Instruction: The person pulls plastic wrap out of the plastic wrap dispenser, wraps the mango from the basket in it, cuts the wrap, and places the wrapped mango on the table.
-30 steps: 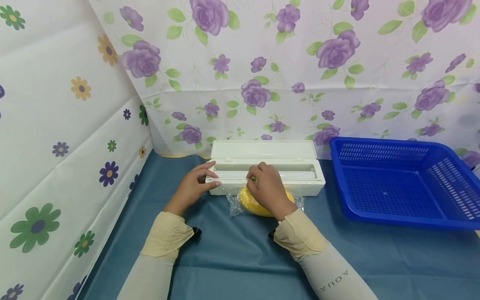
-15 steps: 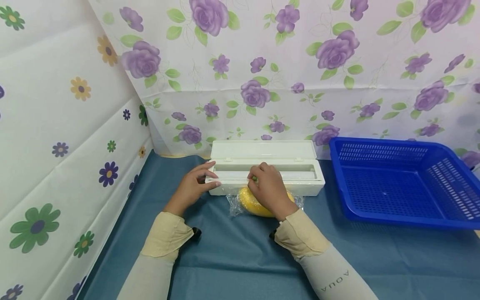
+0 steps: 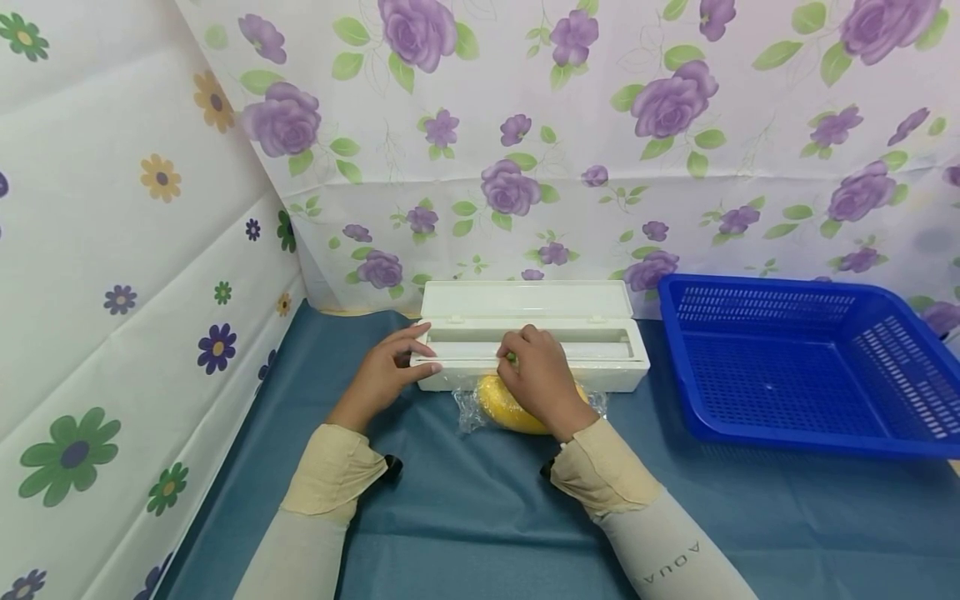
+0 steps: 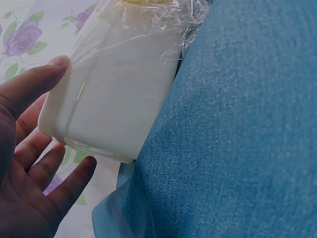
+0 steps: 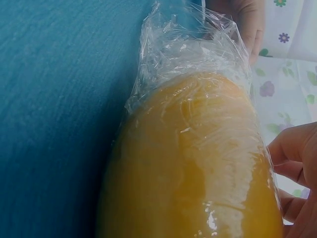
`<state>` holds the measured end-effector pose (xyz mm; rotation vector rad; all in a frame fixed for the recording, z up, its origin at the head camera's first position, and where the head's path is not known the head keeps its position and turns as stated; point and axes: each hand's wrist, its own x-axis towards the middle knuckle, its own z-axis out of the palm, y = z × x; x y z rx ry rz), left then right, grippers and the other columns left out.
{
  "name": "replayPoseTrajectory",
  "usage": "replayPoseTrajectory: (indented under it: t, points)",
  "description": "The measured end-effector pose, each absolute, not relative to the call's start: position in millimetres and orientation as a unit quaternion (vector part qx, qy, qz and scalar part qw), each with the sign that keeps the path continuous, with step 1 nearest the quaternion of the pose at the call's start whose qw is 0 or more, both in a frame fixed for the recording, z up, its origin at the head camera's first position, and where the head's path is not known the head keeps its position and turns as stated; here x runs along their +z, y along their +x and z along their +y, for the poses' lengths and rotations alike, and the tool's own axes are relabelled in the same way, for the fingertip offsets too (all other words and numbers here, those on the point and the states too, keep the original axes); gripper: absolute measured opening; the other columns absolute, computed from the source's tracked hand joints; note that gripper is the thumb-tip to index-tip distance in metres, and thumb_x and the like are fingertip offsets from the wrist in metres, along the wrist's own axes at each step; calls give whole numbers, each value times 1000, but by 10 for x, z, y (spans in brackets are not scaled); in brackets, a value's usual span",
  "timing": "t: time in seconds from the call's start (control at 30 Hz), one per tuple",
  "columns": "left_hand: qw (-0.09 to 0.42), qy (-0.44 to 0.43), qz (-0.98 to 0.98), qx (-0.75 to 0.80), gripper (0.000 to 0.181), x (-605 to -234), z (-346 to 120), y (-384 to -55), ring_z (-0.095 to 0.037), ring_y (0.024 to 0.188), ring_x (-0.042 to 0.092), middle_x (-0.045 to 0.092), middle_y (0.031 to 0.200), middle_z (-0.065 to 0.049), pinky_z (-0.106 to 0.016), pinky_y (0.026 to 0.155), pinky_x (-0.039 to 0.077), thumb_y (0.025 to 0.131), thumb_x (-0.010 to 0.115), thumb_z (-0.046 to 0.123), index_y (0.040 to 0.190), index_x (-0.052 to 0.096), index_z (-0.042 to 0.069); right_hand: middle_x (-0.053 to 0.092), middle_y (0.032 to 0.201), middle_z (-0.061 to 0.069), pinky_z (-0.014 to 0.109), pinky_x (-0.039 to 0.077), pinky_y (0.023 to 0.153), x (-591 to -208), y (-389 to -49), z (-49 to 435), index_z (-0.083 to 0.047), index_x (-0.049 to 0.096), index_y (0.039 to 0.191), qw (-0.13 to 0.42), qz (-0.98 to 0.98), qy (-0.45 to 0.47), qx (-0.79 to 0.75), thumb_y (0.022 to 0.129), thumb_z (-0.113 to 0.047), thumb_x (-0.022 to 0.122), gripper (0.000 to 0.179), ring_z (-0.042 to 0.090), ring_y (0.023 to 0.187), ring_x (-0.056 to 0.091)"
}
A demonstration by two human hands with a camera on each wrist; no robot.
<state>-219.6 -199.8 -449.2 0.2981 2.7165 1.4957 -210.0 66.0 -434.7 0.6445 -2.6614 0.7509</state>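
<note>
Blue basket (image 3: pixel 787 379) at 3 o'clock. White box (image 3: pixel 480 323) centre, lid up. Right sleeve (image 3: pixel 667 533), 5 o'clock, reads "AQUA". Film-wrapped yellow item (image 3: pixel 501 406) at box's 6. Left hand (image 3: pixel 381 371) spread, thumb on box's 9 o'clock end. Right hand (image 3: pixel 542 371) curled, pinching green piece (image 3: pixel 512 357), nudged toward 3 since last second.
</note>
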Motion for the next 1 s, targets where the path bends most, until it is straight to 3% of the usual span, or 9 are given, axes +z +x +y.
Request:
replayPoseTrajectory:
  t: [1.0]
  points:
    - [6,103,871,480,18,-4512,-2000,-2195,-23,153,32,44,159,9,-52,113,43,90,78,29,104,75,18,60,94,7,43,45,78,-4327,-2078,719,-14,69,97,154,-928,228,253,99,-12,58,11,25,82,51]
